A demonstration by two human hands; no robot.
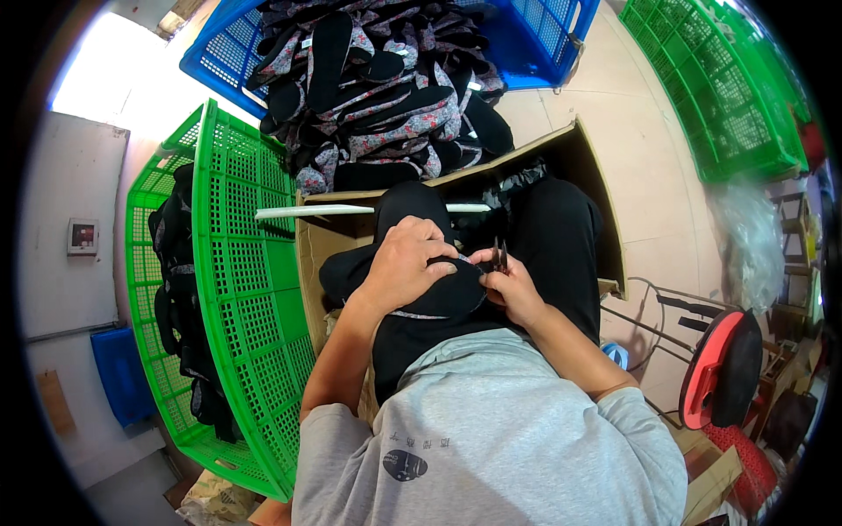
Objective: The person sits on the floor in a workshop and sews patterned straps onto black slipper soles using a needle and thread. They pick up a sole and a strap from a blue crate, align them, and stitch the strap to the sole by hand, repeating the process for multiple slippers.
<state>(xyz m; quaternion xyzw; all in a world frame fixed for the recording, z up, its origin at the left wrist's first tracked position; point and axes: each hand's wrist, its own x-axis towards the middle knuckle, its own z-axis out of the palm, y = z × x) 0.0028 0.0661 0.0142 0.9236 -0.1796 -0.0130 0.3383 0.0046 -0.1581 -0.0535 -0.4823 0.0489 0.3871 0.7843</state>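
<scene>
the black slipper (pixel 443 296) lies across the lap (pixel 391 351), long axis running roughly left to right, the left hand (pixel 406 260) gripping its far edge while the right hand (pixel 513 287), nearer its right end, holds dark snips (pixel 499 256).

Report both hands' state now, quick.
Left hand: holding the black sole-shaped piece.
Right hand: closed around dark snips, at the piece's edge.

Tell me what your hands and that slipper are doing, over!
Left hand holding black slipper. Right hand gripping dark snips near slipper's edge. White strip beyond, apart from slipper.
</scene>
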